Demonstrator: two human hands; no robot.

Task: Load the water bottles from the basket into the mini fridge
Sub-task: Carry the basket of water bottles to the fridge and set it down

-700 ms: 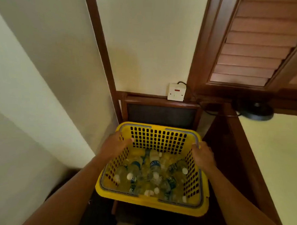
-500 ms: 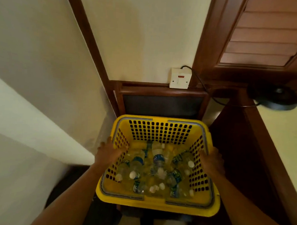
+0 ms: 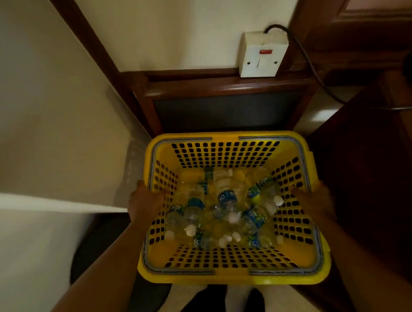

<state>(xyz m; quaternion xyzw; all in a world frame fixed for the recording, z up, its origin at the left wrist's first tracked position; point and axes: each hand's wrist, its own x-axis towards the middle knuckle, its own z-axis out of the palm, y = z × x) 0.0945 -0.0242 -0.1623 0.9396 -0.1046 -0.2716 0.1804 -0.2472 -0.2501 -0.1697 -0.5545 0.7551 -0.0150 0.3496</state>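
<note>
A yellow perforated basket (image 3: 226,154) with grey folded handles hangs in front of me, low over the floor. Several clear water bottles (image 3: 226,199) with blue labels and white caps lie jumbled on its bottom. My left hand (image 3: 145,204) grips the basket's left wall from outside. On the opposite side, my right hand (image 3: 315,203) clasps the right wall. Beyond the basket stands a dark wooden cabinet with a dark panel (image 3: 225,112), its door closed; the mini fridge itself is not visible.
A white wall switch (image 3: 262,55) with a black cable sits above the cabinet. A pale wall and a white ledge (image 3: 44,203) close in on the left. Dark wooden furniture (image 3: 369,186) stands to the right. My feet in pale socks show below the basket.
The basket has come down and nearer to me. Both hands have slid from the rim's far corners to the middle of its side walls. The view has tilted downward.
</note>
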